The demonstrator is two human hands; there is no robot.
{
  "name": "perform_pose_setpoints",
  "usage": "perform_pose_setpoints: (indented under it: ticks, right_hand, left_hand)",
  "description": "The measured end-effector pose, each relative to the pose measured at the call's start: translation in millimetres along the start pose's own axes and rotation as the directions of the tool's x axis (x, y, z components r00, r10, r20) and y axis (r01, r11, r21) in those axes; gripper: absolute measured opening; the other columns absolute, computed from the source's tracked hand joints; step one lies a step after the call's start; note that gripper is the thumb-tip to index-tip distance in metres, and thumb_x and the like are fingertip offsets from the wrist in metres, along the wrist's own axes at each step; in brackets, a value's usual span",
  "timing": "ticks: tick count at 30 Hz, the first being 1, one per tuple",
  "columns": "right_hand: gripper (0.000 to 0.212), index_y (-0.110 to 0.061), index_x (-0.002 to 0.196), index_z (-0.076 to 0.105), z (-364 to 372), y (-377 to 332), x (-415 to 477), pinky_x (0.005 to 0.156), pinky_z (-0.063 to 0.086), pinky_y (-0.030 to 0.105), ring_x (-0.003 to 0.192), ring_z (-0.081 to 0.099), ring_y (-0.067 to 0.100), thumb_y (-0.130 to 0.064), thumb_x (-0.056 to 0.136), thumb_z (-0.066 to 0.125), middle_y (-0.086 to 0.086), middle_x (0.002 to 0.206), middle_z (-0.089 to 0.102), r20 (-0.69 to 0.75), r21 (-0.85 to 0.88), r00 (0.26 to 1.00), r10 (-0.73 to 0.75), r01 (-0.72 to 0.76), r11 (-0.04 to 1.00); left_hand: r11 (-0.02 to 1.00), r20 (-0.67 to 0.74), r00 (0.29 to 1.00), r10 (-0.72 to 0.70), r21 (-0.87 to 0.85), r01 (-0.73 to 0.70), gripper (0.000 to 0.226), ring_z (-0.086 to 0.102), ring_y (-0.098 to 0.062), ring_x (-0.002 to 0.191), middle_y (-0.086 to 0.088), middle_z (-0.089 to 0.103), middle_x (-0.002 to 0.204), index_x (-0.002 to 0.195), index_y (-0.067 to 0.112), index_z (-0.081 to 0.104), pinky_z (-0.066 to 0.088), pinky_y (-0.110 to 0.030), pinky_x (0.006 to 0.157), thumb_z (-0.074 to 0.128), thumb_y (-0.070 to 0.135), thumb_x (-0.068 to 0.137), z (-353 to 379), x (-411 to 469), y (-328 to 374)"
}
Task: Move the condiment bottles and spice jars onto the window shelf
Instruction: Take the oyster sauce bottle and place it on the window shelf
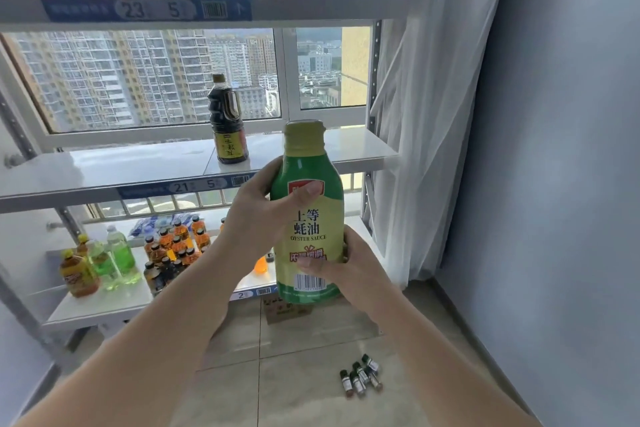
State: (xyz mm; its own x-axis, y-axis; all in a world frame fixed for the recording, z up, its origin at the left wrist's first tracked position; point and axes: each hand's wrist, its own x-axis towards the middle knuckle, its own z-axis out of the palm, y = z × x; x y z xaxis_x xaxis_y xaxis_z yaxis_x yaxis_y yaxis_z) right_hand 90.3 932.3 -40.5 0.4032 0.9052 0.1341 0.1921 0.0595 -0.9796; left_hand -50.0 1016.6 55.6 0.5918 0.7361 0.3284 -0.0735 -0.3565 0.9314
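Left hand [258, 208], right hand [353, 270], gripping upright oyster sauce bottle [313, 163]

Both bare forearms reach fwd. L hand [263, 208] grips upper part of upright oyster sauce bottle [313, 225], thumb across front; R hand [356, 267] wraps lower part, thumb on label.

The green bottle [308, 218] says "上等蚝油" and "OYSTER SAUCE". The top shelf tag [145, 9] shows 23 and 5. The middle shelf tag [194, 185] shows 21 and 5. The bottom shelf tag [241, 295] shows 2.
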Motion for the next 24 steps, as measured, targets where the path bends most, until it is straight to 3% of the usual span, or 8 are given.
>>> perform_pose_setpoints:
  ticks: [5, 9, 14, 19, 24]
  right_hand:
    - [0.064, -0.032, 0.125, 0.059, 11, 10, 85, 0.087, 0.063, 0.035, 0.103, 0.072, 0.010, -0.040, 0.071, 0.091, -0.012, 0.113, 0.075, 0.020, -0.057, 1.000, -0.008, 0.009, 0.998]
    - [0.060, -0.030, 0.124, 0.060, 22, 13, 157, 0.083, 0.062, 0.029, 0.099, 0.073, 0.007, -0.031, 0.073, 0.092, -0.012, 0.108, 0.076, 0.009, -0.045, 1.000, 0.003, -0.002, 0.999]
    - [0.057, -0.031, 0.119, 0.062, 36, 13, 243, 0.074, 0.061, 0.023, 0.094, 0.074, 0.007, -0.029, 0.072, 0.093, -0.011, 0.107, 0.076, -0.028, -0.044, 1.000, -0.014, 0.013, 0.999]
    - [0.063, -0.028, 0.120, 0.064, 44, 22, 314, 0.087, 0.063, 0.042, 0.102, 0.075, 0.016, -0.039, 0.065, 0.093, -0.007, 0.111, 0.077, -0.034, -0.025, 0.999, -0.035, 0.034, 0.999]
    - [0.061, -0.031, 0.117, 0.064, 38, 34, 383, 0.086, 0.063, 0.046, 0.103, 0.074, 0.018, -0.040, 0.064, 0.092, -0.006, 0.111, 0.076, -0.044, -0.052, 0.998, -0.045, 0.042, 0.998]
  left_hand:
    - [0.998, -0.040, 0.999, 0.032, 0.046, -0.030, 0.038, 0.077, -0.010, 0.091, 0.011, 0.078, 0.106, 0.125, 0.033, 0.069, 0.063, -0.029, 0.075, 0.077, 0.031, 0.087, -26, 70, -32]
    - [0.998, -0.048, 0.998, 0.049, 0.034, -0.047, 0.038, 0.076, -0.003, 0.083, 0.013, 0.079, 0.101, 0.124, 0.029, 0.070, 0.056, -0.013, 0.062, 0.077, 0.027, 0.087, -52, 135, -55]
    - [0.995, -0.032, 0.997, 0.069, 0.070, -0.066, 0.040, 0.074, 0.002, 0.083, 0.016, 0.078, 0.102, 0.125, 0.032, 0.069, 0.053, -0.009, 0.059, 0.078, 0.028, 0.087, -85, 213, -77]
    - [0.989, -0.004, 0.996, 0.084, 0.120, -0.083, 0.038, 0.075, -0.001, 0.085, 0.014, 0.079, 0.104, 0.124, 0.030, 0.068, 0.055, -0.012, 0.061, 0.077, 0.028, 0.087, -107, 280, -98]
    - [0.964, -0.066, 0.991, 0.118, 0.247, -0.098, 0.030, 0.070, 0.008, 0.078, 0.024, 0.077, 0.095, 0.116, 0.036, 0.071, 0.048, -0.004, 0.055, 0.076, 0.038, 0.086, -116, 342, -124]
